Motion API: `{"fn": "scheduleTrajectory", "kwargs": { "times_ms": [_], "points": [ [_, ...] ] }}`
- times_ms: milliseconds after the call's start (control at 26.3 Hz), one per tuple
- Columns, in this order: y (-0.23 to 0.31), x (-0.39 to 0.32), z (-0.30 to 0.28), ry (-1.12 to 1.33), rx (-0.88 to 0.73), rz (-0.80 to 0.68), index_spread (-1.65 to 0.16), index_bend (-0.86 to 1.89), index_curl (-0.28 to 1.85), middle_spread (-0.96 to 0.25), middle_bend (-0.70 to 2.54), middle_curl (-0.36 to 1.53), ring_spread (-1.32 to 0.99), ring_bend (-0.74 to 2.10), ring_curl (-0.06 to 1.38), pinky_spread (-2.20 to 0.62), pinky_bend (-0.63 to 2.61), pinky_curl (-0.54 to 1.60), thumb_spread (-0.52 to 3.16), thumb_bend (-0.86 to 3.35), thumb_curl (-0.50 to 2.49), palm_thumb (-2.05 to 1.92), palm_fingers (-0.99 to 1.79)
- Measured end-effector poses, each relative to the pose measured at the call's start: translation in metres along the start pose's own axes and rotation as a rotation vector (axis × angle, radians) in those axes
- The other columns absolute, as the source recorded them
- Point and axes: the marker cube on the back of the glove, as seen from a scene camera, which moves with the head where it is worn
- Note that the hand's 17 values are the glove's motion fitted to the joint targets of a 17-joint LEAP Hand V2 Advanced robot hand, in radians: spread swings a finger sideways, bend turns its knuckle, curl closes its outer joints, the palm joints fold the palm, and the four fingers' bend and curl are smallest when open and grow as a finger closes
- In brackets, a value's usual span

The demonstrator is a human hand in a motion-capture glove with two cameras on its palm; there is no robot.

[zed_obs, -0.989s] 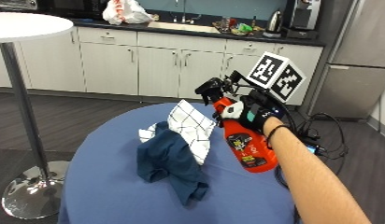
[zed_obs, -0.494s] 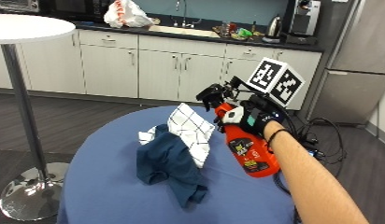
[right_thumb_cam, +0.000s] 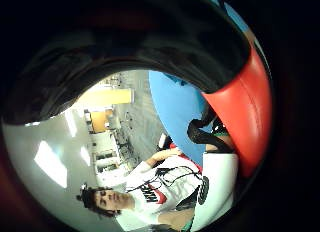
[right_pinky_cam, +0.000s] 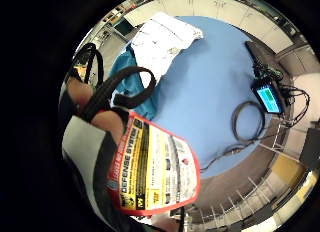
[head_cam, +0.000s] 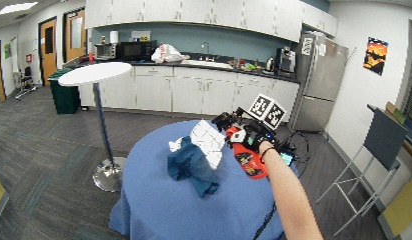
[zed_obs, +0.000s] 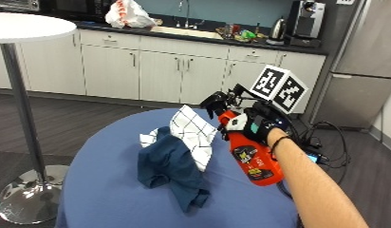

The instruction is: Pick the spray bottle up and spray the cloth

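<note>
At a round blue-draped surface [zed_obs: 107, 190], my gloved right hand [zed_obs: 262, 126] is wrapped around the neck of the red spray bottle [zed_obs: 252, 159], lifted clear of the blue cover and tilted so its black nozzle [zed_obs: 216, 100] points at the cloth [zed_obs: 173, 166], a crumpled heap of dark teal fabric with a white checked piece [zed_obs: 192, 133] draped over its top. The nozzle sits just beside the checked piece, very near its upper edge. From the little-finger-side palm camera I see the bottle's yellow and red label [right_pinky_cam: 150, 169] close against my palm, with the cloth heap lying on the blue cover beyond it. I judge the pickup done and the spraying either due or just under way; I cannot tell whether a finger is on the trigger. The risks from here, as I read them: with the nozzle this close and angled high, the spray may skim past the checked piece and wet the cover behind it instead; squeezing the trigger could swing the tilted bottle and shift the aim off the heap; and a small screen device [right_pinky_cam: 267, 97] with its looped cable [right_pinky_cam: 247, 122] lies on the same surface, on the bottle's far side from the cloth, where stray mist could reach it.
</note>
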Motion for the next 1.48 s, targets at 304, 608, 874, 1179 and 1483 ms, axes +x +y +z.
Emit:
{"fn": "scheduleTrajectory", "kwargs": {
  "times_ms": [304,608,874,1179,1483],
  "points": [
    [0.0,-0.001,0.006,0.017,-0.017,0.009,-0.18,0.12,0.32,-0.12,0.45,0.47,-0.11,0.49,0.41,0.01,0.45,0.34,0.71,-0.03,0.66,0.99,1.16],
    [0.002,-0.001,0.008,0.011,-0.023,0.006,-0.18,0.12,0.32,-0.12,0.45,0.47,-0.11,0.49,0.41,0.01,0.45,0.34,0.71,-0.03,0.66,0.99,1.16],
    [0.004,-0.021,0.026,-0.066,-0.02,-0.109,-0.18,0.12,0.32,-0.12,0.45,0.47,-0.11,0.49,0.41,0.01,0.45,0.34,0.72,-0.03,0.66,0.98,1.16],
    [0.012,-0.112,0.064,-0.397,0.047,-0.436,-0.19,0.13,0.32,-0.12,0.44,0.47,-0.11,0.48,0.41,0.02,0.44,0.34,0.73,-0.03,0.66,0.98,1.13],
    [0.011,-0.185,0.135,-0.579,0.109,-0.605,-0.22,0.13,0.33,-0.13,0.43,0.47,-0.13,0.46,0.4,0.0,0.39,0.33,0.74,-0.02,0.66,0.98,1.11]
  ]
}}
